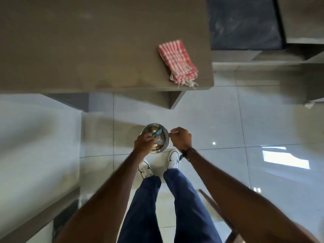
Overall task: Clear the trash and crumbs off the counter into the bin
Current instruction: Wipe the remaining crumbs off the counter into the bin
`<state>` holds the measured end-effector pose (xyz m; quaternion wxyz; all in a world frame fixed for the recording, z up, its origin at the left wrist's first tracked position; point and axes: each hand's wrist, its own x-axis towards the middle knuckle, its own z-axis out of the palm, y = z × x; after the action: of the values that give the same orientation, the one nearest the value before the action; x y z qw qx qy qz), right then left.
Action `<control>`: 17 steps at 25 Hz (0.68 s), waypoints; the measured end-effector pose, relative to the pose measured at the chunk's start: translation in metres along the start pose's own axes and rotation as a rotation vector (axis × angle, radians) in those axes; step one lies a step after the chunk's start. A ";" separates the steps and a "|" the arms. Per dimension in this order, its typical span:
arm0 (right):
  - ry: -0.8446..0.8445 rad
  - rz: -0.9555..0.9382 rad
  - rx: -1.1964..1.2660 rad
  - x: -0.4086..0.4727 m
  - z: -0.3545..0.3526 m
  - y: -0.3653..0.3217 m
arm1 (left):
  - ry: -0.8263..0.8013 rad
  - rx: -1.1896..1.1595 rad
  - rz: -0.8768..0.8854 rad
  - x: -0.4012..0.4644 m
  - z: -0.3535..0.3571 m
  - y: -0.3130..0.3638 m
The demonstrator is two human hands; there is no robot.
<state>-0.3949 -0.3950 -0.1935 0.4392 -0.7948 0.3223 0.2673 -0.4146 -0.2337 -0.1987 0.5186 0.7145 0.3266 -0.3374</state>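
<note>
A small round steel bin (152, 125) stands on the floor tiles just in front of my shoes. My left hand (143, 143) is over the bin's mouth, fingers closed on crumpled wrappers (157, 137) in teal, orange and white. My right hand (181, 139) hovers at the bin's right rim and pinches a thin white strip (174, 132) between fingertips; what the strip is cannot be made out. The brown counter (87, 50) fills the upper left of the view, with no trash visible on the part shown.
A folded red-and-white checked cloth (178, 62) lies near the counter's right front corner. A dark stone block (245, 23) sits at the upper right. A white scrap (309, 105) lies on the floor at far right. A wooden chair edge (215, 207) is beside my right leg.
</note>
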 end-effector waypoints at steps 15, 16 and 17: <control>0.132 -0.286 -0.146 -0.010 -0.141 -0.221 | 0.347 0.093 0.327 -0.039 -0.005 0.263; 0.082 -0.276 -0.166 0.003 -0.142 -0.224 | 0.314 0.080 0.329 -0.029 0.002 0.271; 0.029 -0.255 -0.162 0.015 -0.147 -0.227 | 0.287 0.041 0.335 -0.023 0.009 0.280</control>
<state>-0.1946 -0.4346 -0.0153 0.3994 -0.8658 0.2027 0.2230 -0.1999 -0.3145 -0.0366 0.5009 0.8098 0.2671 -0.1481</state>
